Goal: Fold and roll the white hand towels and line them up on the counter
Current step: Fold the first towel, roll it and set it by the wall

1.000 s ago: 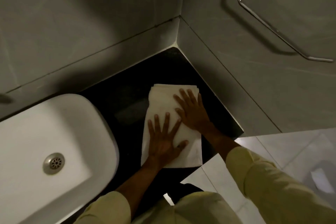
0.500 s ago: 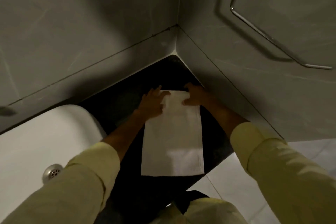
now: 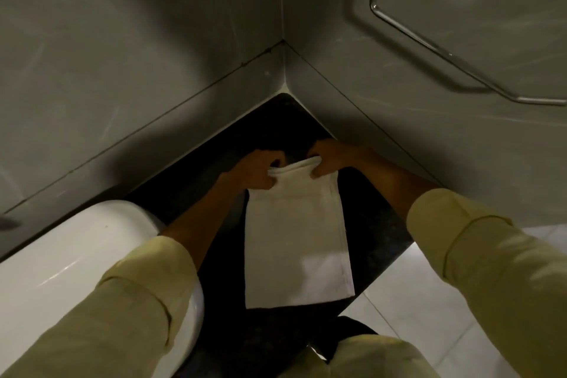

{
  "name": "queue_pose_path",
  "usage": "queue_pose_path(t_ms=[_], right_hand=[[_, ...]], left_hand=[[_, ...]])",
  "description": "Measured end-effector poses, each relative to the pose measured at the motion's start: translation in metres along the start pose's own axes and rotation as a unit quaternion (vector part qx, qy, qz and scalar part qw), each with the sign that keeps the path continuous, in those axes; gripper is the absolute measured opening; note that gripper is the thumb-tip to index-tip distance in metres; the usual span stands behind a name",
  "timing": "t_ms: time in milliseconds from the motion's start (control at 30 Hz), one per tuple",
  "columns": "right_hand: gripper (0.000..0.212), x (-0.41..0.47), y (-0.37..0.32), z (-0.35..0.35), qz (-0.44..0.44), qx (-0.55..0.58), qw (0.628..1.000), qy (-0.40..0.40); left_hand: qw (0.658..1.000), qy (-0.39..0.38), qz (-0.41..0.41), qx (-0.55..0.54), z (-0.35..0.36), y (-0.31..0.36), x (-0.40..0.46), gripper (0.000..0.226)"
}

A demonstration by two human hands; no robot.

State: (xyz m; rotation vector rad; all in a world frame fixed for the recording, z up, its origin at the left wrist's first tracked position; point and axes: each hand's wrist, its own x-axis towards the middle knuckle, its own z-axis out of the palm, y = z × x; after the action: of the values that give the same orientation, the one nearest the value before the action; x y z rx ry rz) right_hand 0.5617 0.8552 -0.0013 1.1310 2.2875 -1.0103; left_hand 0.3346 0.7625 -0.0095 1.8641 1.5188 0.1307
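Observation:
A white hand towel (image 3: 296,242), folded into a long narrow strip, lies on the black counter (image 3: 374,224) in the corner, its near end at the counter's front edge. My left hand (image 3: 256,173) grips the far left corner of the towel. My right hand (image 3: 329,159) grips the far right corner. Between both hands the far end is lifted slightly off the counter and curls over toward me. Yellow sleeves cover my forearms.
A white basin (image 3: 61,261) stands on the counter at the left. Grey tiled walls (image 3: 153,55) meet in a corner just behind the towel. A chrome rail (image 3: 429,43) hangs on the right wall. Pale floor tiles (image 3: 408,301) show past the counter's right edge.
My hands moved from pressing flat on the towel's middle to its far end. They have closed on the far corners and lifted that edge, which starts to curl over.

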Motion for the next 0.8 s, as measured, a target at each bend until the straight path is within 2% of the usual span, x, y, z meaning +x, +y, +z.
queue_pose_path(t_ms=[100, 133, 200, 267, 333, 400, 533, 700, 733, 800], right_hand=[[0.054, -0.012, 0.003, 0.014, -0.017, -0.05, 0.994, 0.091], [0.043, -0.018, 0.002, 0.023, -0.036, -0.099, 0.986, 0.132], [0.03, -0.027, 0.004, 0.051, -0.081, -0.247, 0.934, 0.245], [0.041, -0.043, -0.001, 0.081, -0.096, -0.297, 0.898, 0.31], [0.049, -0.053, 0.0, 0.111, -0.1, -0.293, 0.885, 0.348], [0.048, -0.06, 0.001, 0.128, -0.079, -0.277, 0.893, 0.346], [0.05, -0.062, -0.011, 0.12, -0.039, -0.183, 0.942, 0.278], [0.016, -0.048, -0.028, 0.062, 0.039, -0.06, 0.98, 0.185], [0.018, -0.041, -0.024, 0.053, 0.053, -0.034, 0.983, 0.173], [0.051, -0.031, -0.017, 0.041, 0.068, -0.027, 0.99, 0.124]], left_hand=[[0.994, 0.065, -0.01, 0.092, 0.01, 0.005, -0.015, 0.052], [0.988, 0.092, 0.008, 0.121, 0.018, 0.005, -0.02, 0.055], [0.975, 0.136, 0.051, 0.171, 0.037, 0.001, -0.029, 0.053], [0.962, 0.088, 0.031, 0.256, 0.054, -0.002, -0.042, 0.066], [0.957, 0.035, 0.001, 0.287, 0.071, 0.0, -0.059, 0.073], [0.962, 0.042, -0.019, 0.268, 0.078, 0.005, -0.073, 0.073], [0.961, 0.017, -0.065, 0.268, 0.062, 0.023, -0.072, 0.062], [0.968, 0.04, -0.135, 0.207, 0.028, 0.037, -0.041, 0.027], [0.972, 0.054, -0.15, 0.172, 0.021, 0.037, -0.033, 0.026], [0.976, 0.045, -0.171, 0.124, 0.01, 0.035, -0.022, 0.049]])
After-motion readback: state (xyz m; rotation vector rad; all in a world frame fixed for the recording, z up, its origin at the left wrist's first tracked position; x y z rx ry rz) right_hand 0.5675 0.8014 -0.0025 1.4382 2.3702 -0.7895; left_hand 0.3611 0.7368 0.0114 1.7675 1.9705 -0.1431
